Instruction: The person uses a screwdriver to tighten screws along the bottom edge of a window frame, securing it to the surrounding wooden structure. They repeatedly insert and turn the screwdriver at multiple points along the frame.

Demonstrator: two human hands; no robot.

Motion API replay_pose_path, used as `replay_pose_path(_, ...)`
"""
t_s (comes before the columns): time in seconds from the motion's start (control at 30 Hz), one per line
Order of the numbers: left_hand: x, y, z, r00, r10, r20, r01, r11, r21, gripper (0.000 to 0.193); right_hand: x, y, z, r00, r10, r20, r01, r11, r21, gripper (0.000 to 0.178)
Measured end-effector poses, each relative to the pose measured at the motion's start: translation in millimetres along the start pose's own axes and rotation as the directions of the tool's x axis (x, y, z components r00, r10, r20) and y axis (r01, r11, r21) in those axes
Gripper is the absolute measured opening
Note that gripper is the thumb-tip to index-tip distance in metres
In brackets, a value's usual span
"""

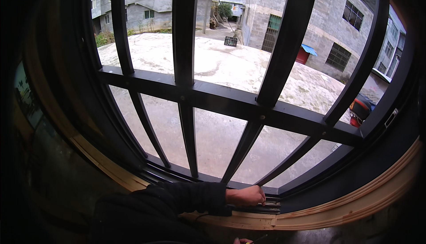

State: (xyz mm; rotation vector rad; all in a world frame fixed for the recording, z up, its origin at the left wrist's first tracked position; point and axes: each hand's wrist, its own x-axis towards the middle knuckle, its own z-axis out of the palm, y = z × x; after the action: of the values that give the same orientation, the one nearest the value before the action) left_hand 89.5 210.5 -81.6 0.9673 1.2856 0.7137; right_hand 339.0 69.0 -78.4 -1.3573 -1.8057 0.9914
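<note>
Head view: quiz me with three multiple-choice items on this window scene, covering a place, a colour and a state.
1. Where does the left hand rest?
A. on the bottom window track
B. on the horizontal crossbar
C. on the concrete outside

2. What colour are the window bars?
A. white
B. black
C. red

3. How much of the right hand shows?
A. all of it, spread open
B. none of it
C. only a sliver at the lower edge

Answers:
1 A, the fingers lie on the window track above the wooden sill.
2 B, every bar is dark black against the pale yard.
3 C, just a bit of hand shows, so its grip cannot be judged.
</note>
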Motion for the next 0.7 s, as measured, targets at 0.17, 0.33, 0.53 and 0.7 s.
replay_pose_path(0.17,-0.9,-1.4,6.1,0.994,0.091,-0.054,-0.094,0.995,-0.039,0.022,-3.0,1.7,1.4,1.000,-0.005,0.006,0.005,1.000,-0.027,0.019)
replay_pose_path(0.33,-8.5,2.5,3.6,0.994,0.099,-0.044,-0.101,0.994,-0.035,0.022,-5.6,1.3,3.1,1.000,0.027,0.015,-0.027,0.999,-0.019,0.019)
replay_pose_path(0.53,-11.6,1.2,-2.1,0.993,0.121,-0.002,-0.120,0.988,0.095,0.030,-8.9,2.1,1.4,1.000,-0.007,0.030,0.009,0.999,-0.043,0.020)
replay_pose_path(0.7,-19.7,0.4,-2.9,0.988,0.152,-0.004,-0.151,0.983,0.104,0.029,-11.5,1.1,3.0,0.999,-0.008,0.042,0.009,1.000,-0.023,0.020)
